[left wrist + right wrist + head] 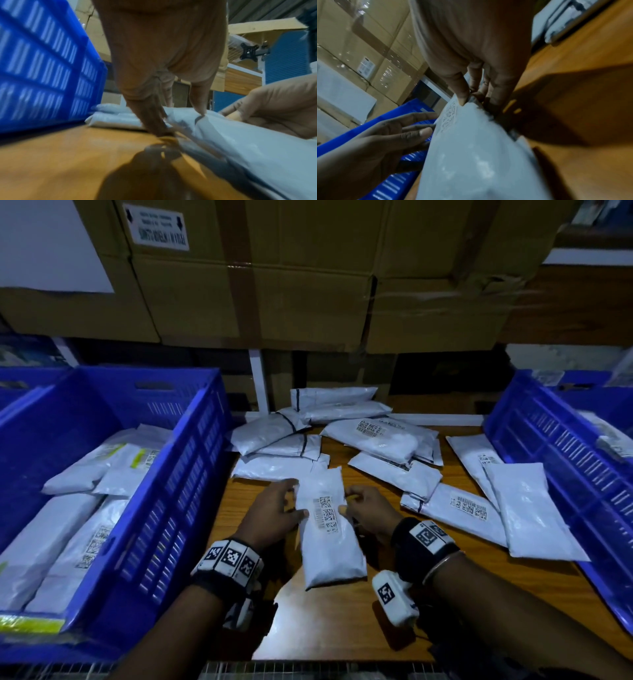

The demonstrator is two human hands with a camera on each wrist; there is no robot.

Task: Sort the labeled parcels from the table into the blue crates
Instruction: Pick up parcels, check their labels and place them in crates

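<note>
A long white parcel with a barcode label facing up lies on the wooden table between my hands. My left hand pinches its left edge, thumb on top and fingers at the underside; the left wrist view shows this hand on the parcel. My right hand pinches the right edge, and in the right wrist view its thumb presses on the parcel beside the label. One blue crate stands left, another blue crate right.
Several white parcels lie scattered over the far and right parts of the table. The left crate holds several parcels. Stacked cardboard boxes rise behind the table. The near table edge is close to my wrists.
</note>
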